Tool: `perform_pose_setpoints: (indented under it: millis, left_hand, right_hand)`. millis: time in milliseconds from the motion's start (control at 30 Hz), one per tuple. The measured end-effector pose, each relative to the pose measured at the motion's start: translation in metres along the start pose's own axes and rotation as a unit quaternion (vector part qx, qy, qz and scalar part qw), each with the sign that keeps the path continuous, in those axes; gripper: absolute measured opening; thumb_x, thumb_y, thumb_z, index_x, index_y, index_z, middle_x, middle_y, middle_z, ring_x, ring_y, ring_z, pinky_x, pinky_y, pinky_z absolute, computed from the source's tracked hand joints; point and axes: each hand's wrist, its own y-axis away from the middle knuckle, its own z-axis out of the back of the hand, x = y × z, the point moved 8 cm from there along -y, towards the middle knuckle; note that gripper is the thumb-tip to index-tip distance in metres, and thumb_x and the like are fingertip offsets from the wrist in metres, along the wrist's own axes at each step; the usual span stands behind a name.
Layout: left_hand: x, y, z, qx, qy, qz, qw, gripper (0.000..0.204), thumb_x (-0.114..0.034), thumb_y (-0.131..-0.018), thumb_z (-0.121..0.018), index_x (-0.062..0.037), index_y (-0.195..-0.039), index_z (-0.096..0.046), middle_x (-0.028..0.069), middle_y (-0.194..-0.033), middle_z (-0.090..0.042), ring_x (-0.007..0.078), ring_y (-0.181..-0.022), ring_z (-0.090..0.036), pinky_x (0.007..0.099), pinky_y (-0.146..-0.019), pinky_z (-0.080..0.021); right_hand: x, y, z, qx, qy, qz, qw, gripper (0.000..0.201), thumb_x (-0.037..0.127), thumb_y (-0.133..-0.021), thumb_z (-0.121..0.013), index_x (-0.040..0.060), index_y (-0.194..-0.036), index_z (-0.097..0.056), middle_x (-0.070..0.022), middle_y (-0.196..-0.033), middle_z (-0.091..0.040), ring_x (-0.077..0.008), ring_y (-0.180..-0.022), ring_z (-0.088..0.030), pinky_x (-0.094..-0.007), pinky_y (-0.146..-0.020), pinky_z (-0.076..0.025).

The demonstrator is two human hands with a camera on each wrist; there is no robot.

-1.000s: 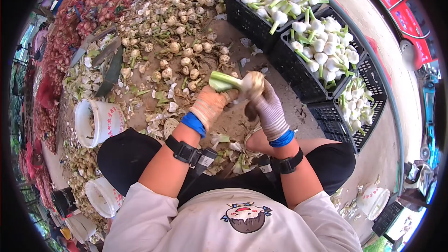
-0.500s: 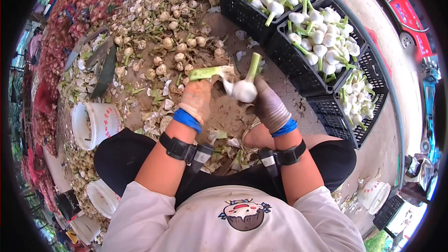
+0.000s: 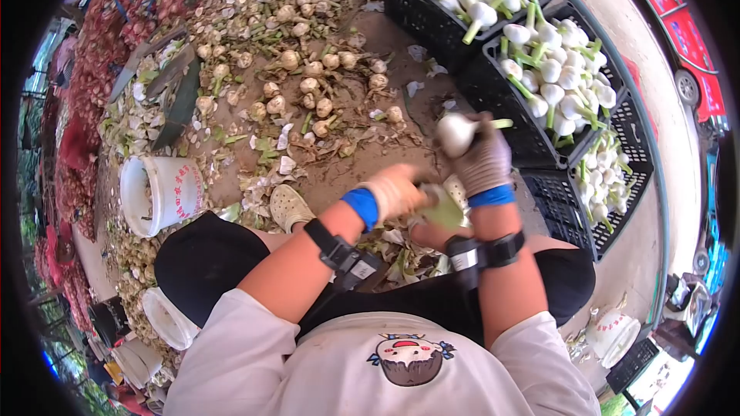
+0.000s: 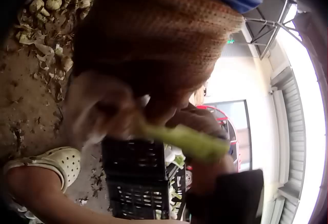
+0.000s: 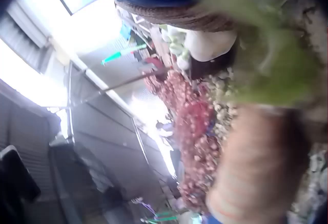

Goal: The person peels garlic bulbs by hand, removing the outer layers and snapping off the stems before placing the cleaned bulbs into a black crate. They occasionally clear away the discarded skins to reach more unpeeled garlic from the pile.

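The right hand (image 3: 487,160), in a striped glove, grips a clean white garlic bulb (image 3: 456,135) whose short green stem (image 3: 501,123) points right, beside the black crates. Lower and to the left, the gloved left hand (image 3: 397,191) is blurred and holds a peeled green leaf piece (image 3: 443,212) that hangs over the lap. In the left wrist view the left hand (image 4: 154,55) has this green strip (image 4: 189,142) at its fingers. The right wrist view shows the white bulb (image 5: 210,44) under the right glove and the blurred green piece (image 5: 277,65) above the left hand (image 5: 256,167).
Black crates (image 3: 532,173) of white garlic stand at the right. Untrimmed bulbs (image 3: 308,85) and peelings lie on the ground ahead. Red net sacks (image 3: 116,54) line the left, near a white bucket (image 3: 179,192). A clog (image 3: 289,206) is in front of the left knee.
The hands have moved apart: the right went right with the bulb, the left came down and right with the green piece. The outer layer has come off the bulb.
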Motion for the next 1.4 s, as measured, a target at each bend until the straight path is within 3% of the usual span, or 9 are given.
perform_pose_setpoints:
  millis: [533, 600, 667, 800, 867, 1167, 1267, 1367, 1400]
  left_hand:
    - [0.246, -0.101, 0.185, -0.367, -0.127, 0.231, 0.892, 0.043, -0.006, -0.079, -0.058, -0.0051, -0.121, -0.048, 0.0161, -0.113, -0.057, 0.0303, -0.105, -0.056, 0.0384, -0.083, -0.049]
    - [0.173, -0.106, 0.14, -0.222, 0.045, -0.379, 0.897, 0.035, -0.005, -0.081, -0.056, -0.0054, -0.116, -0.05, 0.0108, -0.109, -0.058, 0.0229, -0.1, -0.058, 0.035, -0.082, -0.049]
    - [0.091, -0.067, 0.102, -0.24, -0.212, -0.352, 0.88, 0.03, -0.006, -0.084, -0.054, -0.0047, -0.114, -0.051, 0.0091, -0.106, -0.058, 0.0209, -0.099, -0.058, 0.0335, -0.083, -0.048]
    - [0.031, -0.045, 0.077, -0.309, -0.431, -0.235, 0.815, 0.026, -0.017, -0.086, -0.057, -0.0014, -0.107, -0.055, 0.0087, -0.103, -0.059, 0.0181, -0.096, -0.056, 0.0317, -0.083, -0.046]
    - [0.041, -0.028, 0.094, -0.315, 0.296, 0.024, 0.902, 0.035, -0.027, -0.082, -0.065, 0.0012, -0.102, -0.057, 0.011, -0.098, -0.061, 0.0174, -0.084, -0.058, 0.0311, -0.074, -0.047]
    - [0.021, -0.005, 0.08, -0.209, 0.202, -0.059, 0.955, 0.032, -0.025, -0.082, -0.066, 0.0022, -0.097, -0.059, 0.0071, -0.08, -0.063, 0.0137, -0.066, -0.057, 0.0272, -0.062, -0.045]
    - [0.0, 0.022, 0.066, -0.204, 0.331, -0.084, 0.917, 0.025, -0.02, -0.085, -0.062, 0.0012, -0.099, -0.059, 0.0062, -0.084, -0.064, 0.0141, -0.067, -0.058, 0.0272, -0.063, -0.046]
    - [-0.011, 0.036, 0.048, -0.194, 0.354, -0.101, 0.909, 0.02, -0.015, -0.087, -0.058, -0.0006, -0.101, -0.06, 0.0054, -0.087, -0.063, 0.014, -0.068, -0.059, 0.027, -0.063, -0.047]
    - [-0.023, 0.047, 0.05, -0.249, 0.27, -0.151, 0.918, 0.02, -0.015, -0.087, -0.058, -0.0009, -0.102, -0.06, 0.0053, -0.087, -0.063, 0.0142, -0.069, -0.059, 0.0272, -0.064, -0.048]
  right_hand:
    - [-0.036, -0.028, -0.023, 0.11, 0.302, -0.021, 0.947, 0.035, 0.029, -0.086, -0.057, 0.0044, -0.11, -0.052, -0.0114, -0.093, -0.06, -0.0217, -0.079, -0.06, -0.033, -0.068, -0.05]
    - [-0.055, -0.025, -0.026, 0.116, 0.398, 0.011, 0.91, 0.04, 0.03, -0.085, -0.058, 0.0044, -0.115, -0.051, -0.0126, -0.096, -0.06, -0.0247, -0.08, -0.061, -0.0352, -0.068, -0.051]
    - [-0.052, -0.011, -0.05, 0.095, 0.795, 0.367, 0.473, 0.05, 0.027, -0.079, -0.063, 0.0052, -0.121, -0.047, -0.0151, -0.106, -0.058, -0.0329, -0.087, -0.06, -0.0404, -0.074, -0.05]
    - [-0.038, 0.011, -0.059, 0.116, 0.762, 0.362, 0.524, 0.057, 0.024, -0.069, -0.069, 0.0059, -0.12, -0.048, -0.0171, -0.113, -0.054, -0.0361, -0.097, -0.055, -0.042, -0.083, -0.046]
    - [-0.032, 0.03, -0.064, 0.131, 0.757, 0.389, 0.508, 0.057, 0.023, -0.068, -0.068, 0.0057, -0.119, -0.048, -0.0172, -0.112, -0.054, -0.0358, -0.096, -0.055, -0.0417, -0.083, -0.046]
    - [-0.01, 0.091, -0.067, 0.132, 0.72, 0.474, 0.489, 0.055, 0.015, -0.064, -0.068, 0.0044, -0.114, -0.05, -0.0158, -0.107, -0.055, -0.0326, -0.093, -0.057, -0.0399, -0.081, -0.047]
    - [-0.016, 0.081, -0.048, 0.209, 0.442, 0.2, 0.849, 0.041, 0.018, -0.078, -0.064, 0.0007, -0.112, -0.051, -0.0098, -0.104, -0.055, -0.0174, -0.092, -0.058, -0.0274, -0.074, -0.05]
    - [-0.029, 0.062, -0.015, 0.149, 0.157, 0.012, 0.976, 0.036, 0.019, -0.086, -0.055, -0.0001, -0.116, -0.049, -0.0105, -0.108, -0.054, -0.0172, -0.093, -0.057, -0.0252, -0.075, -0.049]
    - [-0.012, 0.08, -0.037, 0.257, 0.427, 0.259, 0.827, 0.038, 0.023, -0.09, -0.05, 0.001, -0.12, -0.047, -0.0107, -0.111, -0.052, -0.0179, -0.096, -0.056, -0.0261, -0.077, -0.049]
